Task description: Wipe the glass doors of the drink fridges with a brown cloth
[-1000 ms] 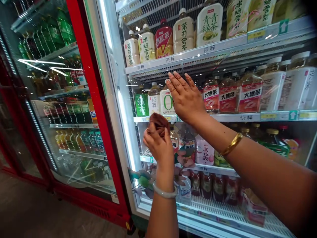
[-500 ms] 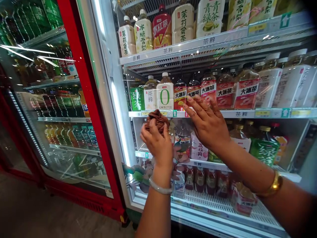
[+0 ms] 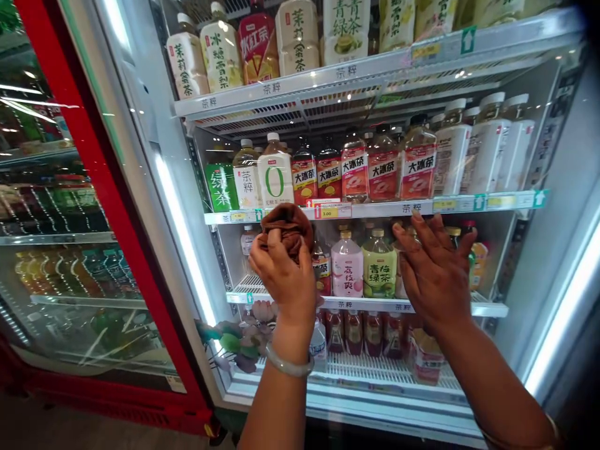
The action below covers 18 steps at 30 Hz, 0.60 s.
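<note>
Holds a bunched brown cloth (image 3: 287, 219) in the left hand (image 3: 285, 275), with fingers curled over the folds. Shows that cloth near the middle of the scene, in front of a lit drinks fridge (image 3: 365, 403), covering part of a shelf edge (image 3: 450, 205) just below a white bottle with a green zero (image 3: 275, 175). Bears a pale bracelet (image 3: 289, 367) on the left wrist.

Extends the right hand (image 3: 435, 269) to the right, well apart from the left, bare, with back of hand toward the viewer and fingers spread wide. Cannot tell whether touching anything in front.

Stands, between the two hands and farther back, a pink bottle (image 3: 347, 265) beside a green bottle (image 3: 379, 265). Has, on the shelf above, red-labelled bottles (image 3: 355, 172) in a row, with white-labelled bottles (image 3: 487, 153) farther right. Carries a red and white price tag (image 3: 332, 211) on the shelf edge, just right of the cloth.

Includes, at bottom, dark red bottles (image 3: 354, 334) left of a wrapped pack (image 3: 425, 359). Displays, at far left, a second fridge with a red frame (image 3: 99, 178).
</note>
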### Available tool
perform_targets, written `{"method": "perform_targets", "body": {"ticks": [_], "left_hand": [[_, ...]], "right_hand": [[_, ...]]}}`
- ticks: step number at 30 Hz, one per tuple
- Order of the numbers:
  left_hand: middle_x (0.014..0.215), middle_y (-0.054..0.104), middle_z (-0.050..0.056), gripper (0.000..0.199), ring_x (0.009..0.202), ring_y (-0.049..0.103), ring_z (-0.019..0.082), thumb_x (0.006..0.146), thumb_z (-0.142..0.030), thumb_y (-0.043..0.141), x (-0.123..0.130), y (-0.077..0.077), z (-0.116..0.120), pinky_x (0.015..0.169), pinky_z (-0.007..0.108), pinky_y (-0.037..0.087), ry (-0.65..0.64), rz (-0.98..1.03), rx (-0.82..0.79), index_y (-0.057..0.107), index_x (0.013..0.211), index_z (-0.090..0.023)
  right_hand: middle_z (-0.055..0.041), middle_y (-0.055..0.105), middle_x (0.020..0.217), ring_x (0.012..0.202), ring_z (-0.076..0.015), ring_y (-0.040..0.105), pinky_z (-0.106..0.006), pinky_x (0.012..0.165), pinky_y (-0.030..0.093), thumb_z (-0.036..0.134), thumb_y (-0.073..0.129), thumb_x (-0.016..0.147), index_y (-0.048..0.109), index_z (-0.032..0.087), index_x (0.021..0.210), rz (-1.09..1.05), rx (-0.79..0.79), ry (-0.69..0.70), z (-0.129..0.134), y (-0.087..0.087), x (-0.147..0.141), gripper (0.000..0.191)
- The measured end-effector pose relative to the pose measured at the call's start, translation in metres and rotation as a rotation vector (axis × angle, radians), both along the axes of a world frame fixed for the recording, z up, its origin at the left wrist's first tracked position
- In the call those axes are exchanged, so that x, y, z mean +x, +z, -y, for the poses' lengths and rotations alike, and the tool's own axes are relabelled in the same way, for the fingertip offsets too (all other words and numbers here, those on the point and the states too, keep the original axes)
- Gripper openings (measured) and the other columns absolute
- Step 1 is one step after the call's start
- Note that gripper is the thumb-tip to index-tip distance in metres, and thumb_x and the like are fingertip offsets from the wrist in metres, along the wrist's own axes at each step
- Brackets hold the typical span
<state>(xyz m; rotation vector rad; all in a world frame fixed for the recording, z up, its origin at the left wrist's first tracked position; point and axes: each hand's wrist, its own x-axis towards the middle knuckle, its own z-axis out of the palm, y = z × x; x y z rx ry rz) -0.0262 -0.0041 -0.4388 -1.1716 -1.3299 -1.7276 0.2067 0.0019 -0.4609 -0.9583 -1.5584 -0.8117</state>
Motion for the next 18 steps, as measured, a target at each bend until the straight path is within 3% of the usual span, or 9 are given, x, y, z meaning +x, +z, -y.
{"method": "perform_targets", "body": {"ticks": [3, 7, 10, 13, 16, 18], "left_hand": [[0.133, 0.054, 0.020, 0.039, 0.127, 0.053, 0.035, 0.095, -0.026, 0.065, 0.043, -0.015, 0.005, 0.109, 0.059, 0.046, -0.036, -0.143, -0.023, 0.059, 0.133, -0.020], [0.129, 0.058, 0.014, 0.039, 0.123, 0.056, 0.032, 0.091, -0.023, 0.071, 0.104, -0.036, 0.017, 0.106, 0.051, 0.050, -0.201, -0.361, -0.087, 0.063, 0.129, -0.027], [0.128, 0.058, 0.013, 0.041, 0.119, 0.058, 0.029, 0.090, -0.022, 0.072, 0.102, -0.028, 0.019, 0.104, 0.048, 0.051, -0.238, -0.326, -0.084, 0.064, 0.130, -0.028], [0.131, 0.056, 0.015, 0.044, 0.122, 0.057, 0.031, 0.091, -0.022, 0.069, 0.087, -0.016, 0.020, 0.106, 0.051, 0.049, -0.145, -0.125, -0.063, 0.061, 0.134, -0.024], [0.133, 0.055, 0.017, 0.043, 0.126, 0.054, 0.034, 0.091, -0.021, 0.068, 0.102, -0.026, 0.023, 0.108, 0.054, 0.048, -0.105, -0.132, -0.097, 0.061, 0.133, -0.021], [0.131, 0.055, 0.017, 0.040, 0.124, 0.053, 0.033, 0.091, -0.020, 0.068, 0.126, -0.041, 0.027, 0.107, 0.052, 0.050, -0.182, -0.267, -0.120, 0.063, 0.130, -0.021]], "right_hand": [[-0.0058, 0.047, 0.163, 0.158, -0.0267, 0.035, -0.066, 0.132, 0.008, 0.022, 0.059, 0.100, 0.049, 0.036, 0.154, -0.002, 0.021, 0.023, -0.004, -0.002, 0.001, 0.057], [-0.0062, 0.052, 0.159, 0.158, -0.0223, 0.035, -0.057, 0.135, 0.008, 0.015, 0.056, 0.099, 0.058, 0.028, 0.146, -0.004, 0.083, 0.069, -0.009, -0.006, 0.002, 0.049], [-0.0068, 0.056, 0.156, 0.156, -0.0211, 0.038, -0.054, 0.135, 0.013, 0.013, 0.056, 0.098, 0.056, 0.025, 0.148, -0.041, 0.105, 0.089, -0.009, -0.006, 0.003, 0.051], [-0.0076, 0.052, 0.159, 0.158, -0.0261, 0.035, -0.063, 0.133, 0.014, 0.017, 0.058, 0.100, 0.047, 0.028, 0.156, -0.140, 0.107, 0.049, -0.011, -0.006, 0.006, 0.058], [-0.0089, 0.049, 0.161, 0.159, -0.0308, 0.031, -0.072, 0.130, 0.009, 0.020, 0.056, 0.101, 0.040, 0.031, 0.161, -0.216, 0.144, -0.014, -0.018, -0.010, 0.014, 0.063], [-0.0084, 0.050, 0.160, 0.158, -0.0287, 0.034, -0.067, 0.131, 0.014, 0.019, 0.053, 0.102, 0.038, 0.032, 0.162, -0.230, 0.167, -0.028, -0.023, -0.014, 0.019, 0.063]]}}
